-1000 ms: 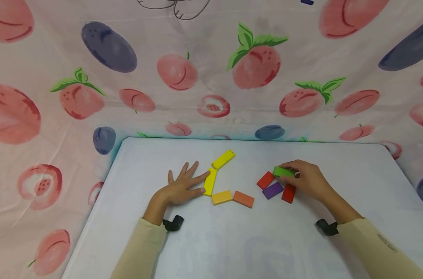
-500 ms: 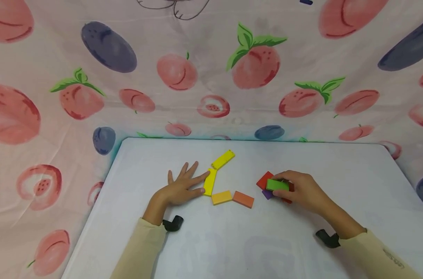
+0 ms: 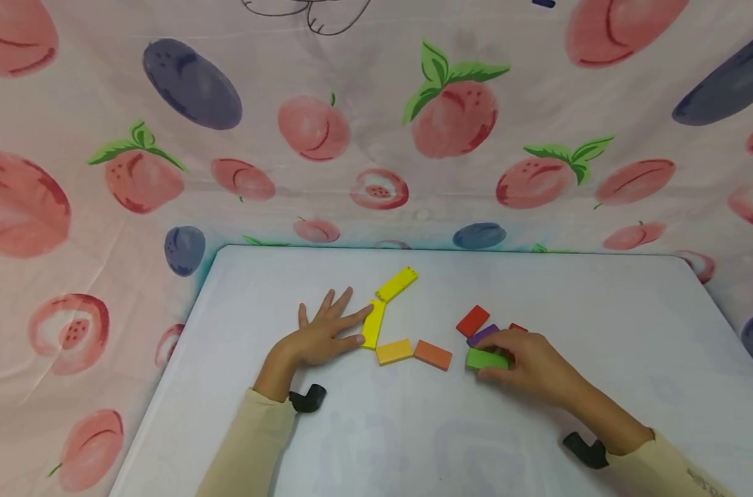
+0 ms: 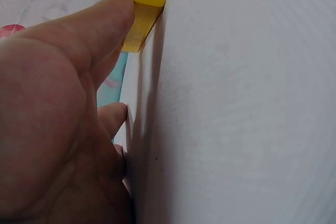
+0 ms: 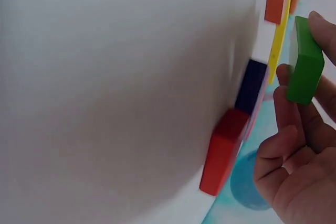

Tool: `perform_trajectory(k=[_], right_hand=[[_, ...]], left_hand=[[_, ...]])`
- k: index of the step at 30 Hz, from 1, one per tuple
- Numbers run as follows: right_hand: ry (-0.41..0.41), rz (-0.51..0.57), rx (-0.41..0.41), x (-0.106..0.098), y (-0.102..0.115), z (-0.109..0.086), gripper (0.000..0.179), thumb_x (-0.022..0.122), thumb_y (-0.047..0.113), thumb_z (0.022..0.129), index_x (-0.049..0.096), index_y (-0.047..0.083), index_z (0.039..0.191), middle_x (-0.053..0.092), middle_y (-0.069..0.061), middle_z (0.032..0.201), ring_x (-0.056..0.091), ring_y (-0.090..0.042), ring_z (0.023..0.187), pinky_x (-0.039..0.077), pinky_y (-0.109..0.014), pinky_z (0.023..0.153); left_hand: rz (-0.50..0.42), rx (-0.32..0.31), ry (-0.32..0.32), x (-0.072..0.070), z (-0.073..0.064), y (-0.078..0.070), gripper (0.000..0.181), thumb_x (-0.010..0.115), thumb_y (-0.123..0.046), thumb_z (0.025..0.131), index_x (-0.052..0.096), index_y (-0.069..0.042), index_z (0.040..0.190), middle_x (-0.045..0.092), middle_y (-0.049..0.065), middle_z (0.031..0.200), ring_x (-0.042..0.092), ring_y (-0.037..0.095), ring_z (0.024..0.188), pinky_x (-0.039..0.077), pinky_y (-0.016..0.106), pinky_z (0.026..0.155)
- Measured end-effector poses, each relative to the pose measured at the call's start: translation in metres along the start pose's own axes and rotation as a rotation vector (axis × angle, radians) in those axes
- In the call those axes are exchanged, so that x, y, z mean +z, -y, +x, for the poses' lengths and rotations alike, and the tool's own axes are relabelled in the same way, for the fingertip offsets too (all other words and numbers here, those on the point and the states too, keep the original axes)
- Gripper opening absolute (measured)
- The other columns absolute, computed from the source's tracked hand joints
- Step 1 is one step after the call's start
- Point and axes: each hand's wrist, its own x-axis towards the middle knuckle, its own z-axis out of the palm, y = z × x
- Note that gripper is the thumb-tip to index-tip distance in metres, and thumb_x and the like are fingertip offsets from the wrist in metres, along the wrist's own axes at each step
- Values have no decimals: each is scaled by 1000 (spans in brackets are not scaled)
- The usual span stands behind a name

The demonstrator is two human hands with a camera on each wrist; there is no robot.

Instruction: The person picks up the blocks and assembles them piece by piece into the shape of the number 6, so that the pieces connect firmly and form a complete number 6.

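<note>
My right hand (image 3: 531, 366) pinches a green block (image 3: 486, 359) between thumb and fingers; in the right wrist view the green block (image 5: 307, 61) is lifted off the white table. Behind it lie a purple block (image 3: 483, 334) and a red block (image 3: 473, 322), with a second red block (image 3: 517, 327) mostly hidden by the hand. My left hand (image 3: 320, 337) is spread on the table, its index finger and thumb touching a yellow block (image 3: 373, 326). That block's end meets another yellow block (image 3: 397, 284) above and an amber-yellow block (image 3: 394, 352) below, which adjoins an orange block (image 3: 433, 355).
The white table (image 3: 388, 428) ends at a back edge against a fruit-patterned cloth (image 3: 376, 124), which also hangs at both sides. A black wrist-worn piece (image 3: 308, 398) sits by the left wrist, and another black piece (image 3: 586, 451) by the right.
My right hand has carried the green block from behind the purple block over it, toward the near side and slightly left. The left hand and the yellow and orange blocks have stayed put.
</note>
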Motion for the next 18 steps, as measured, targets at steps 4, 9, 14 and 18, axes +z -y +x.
perform_trajectory(k=[4, 9, 14, 18], right_hand=[[46, 21, 40, 8, 4, -2, 39, 89, 34, 79, 73, 21, 113, 67, 15, 92, 60, -5, 84, 53, -20, 71], [81, 25, 77, 19, 7, 0, 40, 88, 35, 79, 72, 22, 113, 66, 16, 91, 61, -5, 86, 53, -19, 71], [100, 20, 82, 24, 8, 0, 47, 88, 38, 79, 72, 24, 121, 66, 17, 93, 59, -6, 87, 53, -19, 69], [112, 14, 90, 25, 9, 1, 49, 87, 41, 80, 72, 26, 124, 64, 17, 93, 58, -7, 87, 52, -18, 69]], left_hand=[[4, -3, 3, 0, 1, 1, 62, 52, -55, 102, 29, -46, 158, -5, -2, 174, -17, 30, 159, -20, 74, 112], [1, -8, 2, -1, -1, 0, 61, 53, -54, 102, 29, -45, 158, -5, -1, 174, -17, 31, 159, -20, 75, 112], [-4, -5, 6, -1, -1, 0, 62, 53, -54, 102, 29, -45, 158, -5, -1, 174, -17, 31, 159, -20, 74, 112], [1, 1, 0, 0, -1, -1, 62, 52, -54, 102, 29, -44, 159, -5, -2, 174, -16, 30, 159, -20, 74, 112]])
